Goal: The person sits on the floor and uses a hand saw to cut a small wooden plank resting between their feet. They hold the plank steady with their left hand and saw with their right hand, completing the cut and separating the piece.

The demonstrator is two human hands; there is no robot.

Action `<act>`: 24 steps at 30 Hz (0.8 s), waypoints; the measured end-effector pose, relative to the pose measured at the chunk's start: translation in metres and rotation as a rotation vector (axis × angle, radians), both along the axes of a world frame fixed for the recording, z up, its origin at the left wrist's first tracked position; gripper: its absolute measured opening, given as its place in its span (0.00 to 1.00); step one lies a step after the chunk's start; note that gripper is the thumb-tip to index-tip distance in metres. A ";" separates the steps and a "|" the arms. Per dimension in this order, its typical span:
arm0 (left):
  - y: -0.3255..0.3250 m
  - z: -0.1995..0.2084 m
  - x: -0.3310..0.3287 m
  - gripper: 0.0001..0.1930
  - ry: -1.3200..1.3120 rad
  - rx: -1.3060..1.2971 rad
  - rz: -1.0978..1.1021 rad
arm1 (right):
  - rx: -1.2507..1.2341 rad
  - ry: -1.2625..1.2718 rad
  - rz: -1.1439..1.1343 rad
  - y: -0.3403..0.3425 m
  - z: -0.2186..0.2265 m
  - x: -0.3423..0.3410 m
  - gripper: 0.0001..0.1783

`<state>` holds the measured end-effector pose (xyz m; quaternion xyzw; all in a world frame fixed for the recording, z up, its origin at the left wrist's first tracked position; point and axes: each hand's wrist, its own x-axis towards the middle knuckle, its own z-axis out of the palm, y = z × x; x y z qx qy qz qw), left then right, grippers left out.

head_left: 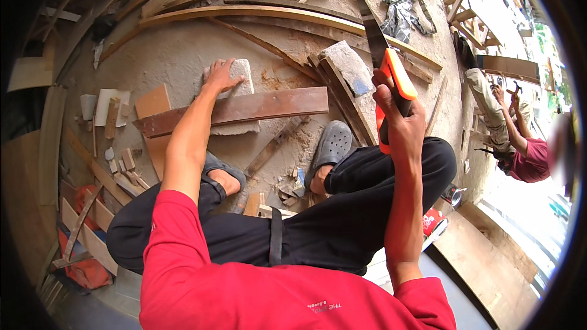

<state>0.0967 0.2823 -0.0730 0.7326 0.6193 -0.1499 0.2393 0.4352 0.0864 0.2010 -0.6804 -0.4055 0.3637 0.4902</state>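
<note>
In my right hand (398, 113) is a handsaw (374, 30), its fingers wrapped round the orange and black handle and the blade raised, pointing away from me. The blade touches no wood. My left hand (221, 78) rests with fingers spread on a pale concrete block (243, 79), just beyond a reddish-brown board (269, 105). That board lies crosswise over the block, between my feet and my left hand. Its right end sticks out past the block, and my left forearm crosses over its left part.
Long wooden strips (257, 13) lie across the far floor. Another block (347, 64) and dark planks stand right of the board. Offcuts (125, 162) are scattered at the left, wood scraps between my grey clogs (332, 142). At the far right a person (526, 156) holds a hammer.
</note>
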 end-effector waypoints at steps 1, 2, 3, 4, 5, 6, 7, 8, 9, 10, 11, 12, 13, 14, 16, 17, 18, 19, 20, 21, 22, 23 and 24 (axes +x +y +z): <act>-0.001 0.002 0.000 0.45 0.021 0.013 0.001 | 0.020 0.013 0.008 0.000 -0.004 0.001 0.27; -0.004 0.004 0.000 0.45 0.042 0.025 0.002 | 0.010 0.016 0.014 -0.003 -0.008 0.003 0.27; -0.008 0.004 -0.003 0.45 0.023 0.011 0.046 | 0.001 0.020 0.020 -0.007 -0.010 0.006 0.27; -0.015 0.005 -0.008 0.45 0.004 -0.003 0.090 | -0.008 0.024 0.027 -0.011 -0.010 0.007 0.27; -0.022 0.005 -0.012 0.44 -0.016 -0.017 0.133 | -0.016 0.008 0.043 -0.016 -0.008 0.008 0.27; -0.031 0.004 -0.022 0.45 -0.019 -0.017 0.132 | -0.024 -0.006 0.060 -0.021 -0.003 0.008 0.27; -0.041 0.003 -0.034 0.46 -0.023 -0.016 0.134 | -0.031 -0.021 0.080 -0.026 0.004 0.006 0.27; -0.051 0.001 -0.042 0.46 -0.026 -0.015 0.136 | -0.012 -0.008 0.084 -0.031 0.007 0.005 0.27; -0.060 0.000 -0.046 0.47 -0.043 0.039 0.135 | 0.016 0.005 0.094 -0.034 0.010 0.005 0.26; -0.070 0.001 -0.046 0.47 -0.058 0.090 0.133 | 0.042 0.018 0.103 -0.037 0.013 0.004 0.26; -0.078 0.002 -0.048 0.48 -0.072 0.142 0.131 | 0.033 0.021 0.124 -0.040 0.018 0.004 0.25; -0.092 0.015 -0.032 0.49 -0.076 0.134 0.062 | 0.017 0.016 0.130 -0.045 0.023 0.009 0.25; -0.109 0.033 -0.010 0.51 -0.077 0.129 -0.009 | 0.005 0.012 0.134 -0.050 0.027 0.011 0.24; -0.123 0.048 0.008 0.52 -0.073 0.117 -0.064 | 0.017 0.007 0.121 -0.054 0.032 0.012 0.24; -0.143 0.070 0.033 0.53 -0.055 0.094 -0.165 | 0.042 0.005 0.101 -0.060 0.037 0.011 0.22; -0.140 0.065 0.035 0.54 -0.083 0.131 -0.064 | 0.051 -0.038 0.096 -0.062 0.042 0.009 0.22; -0.133 0.052 0.035 0.55 -0.107 0.176 0.046 | 0.062 -0.040 0.113 -0.064 0.040 0.008 0.22; -0.125 0.047 0.043 0.56 -0.143 0.209 0.145 | 0.059 -0.052 0.146 -0.066 0.036 0.011 0.23; -0.114 0.044 0.047 0.56 -0.109 0.167 0.227 | 0.056 -0.066 0.178 -0.069 0.035 0.015 0.24; -0.102 0.045 0.053 0.57 -0.079 0.117 0.300 | 0.058 -0.072 0.191 -0.072 0.034 0.021 0.24; -0.092 0.046 0.053 0.58 -0.043 0.070 0.380 | 0.014 -0.112 0.218 -0.075 0.029 0.031 0.23; -0.085 0.034 0.047 0.58 -0.047 0.079 0.403 | 0.019 -0.138 0.240 -0.079 0.025 0.040 0.23; -0.079 0.024 0.044 0.58 -0.037 0.026 0.364 | 0.020 -0.164 0.258 -0.083 0.020 0.047 0.23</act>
